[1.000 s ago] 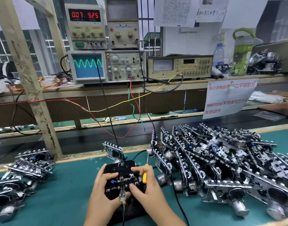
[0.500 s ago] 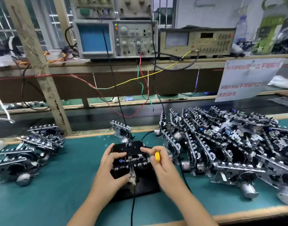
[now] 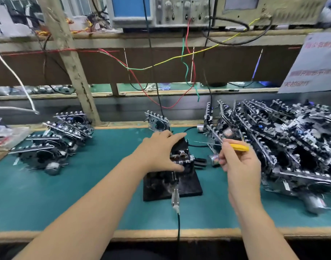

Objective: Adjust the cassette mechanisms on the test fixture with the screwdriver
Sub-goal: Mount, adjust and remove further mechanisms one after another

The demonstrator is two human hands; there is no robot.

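The cassette mechanism point(image 3: 181, 156) sits on the black test fixture point(image 3: 187, 186), in the middle of the green mat point(image 3: 108, 147). The left hand point(image 3: 161, 152) grips the mechanism from the left side, with fingers curled over its top and the thumb low on its front. The right hand point(image 3: 238, 162) is just to the right of the fixture and holds the yellow-handled screwdriver point(image 3: 236, 146); its thin shaft points left, apart from the mechanism. A big pile of mechanisms point(image 3: 284, 143) lies on the right, a smaller pile point(image 3: 54, 145) on the left. The white sign point(image 3: 315, 62) has red writing, too blurred to read.
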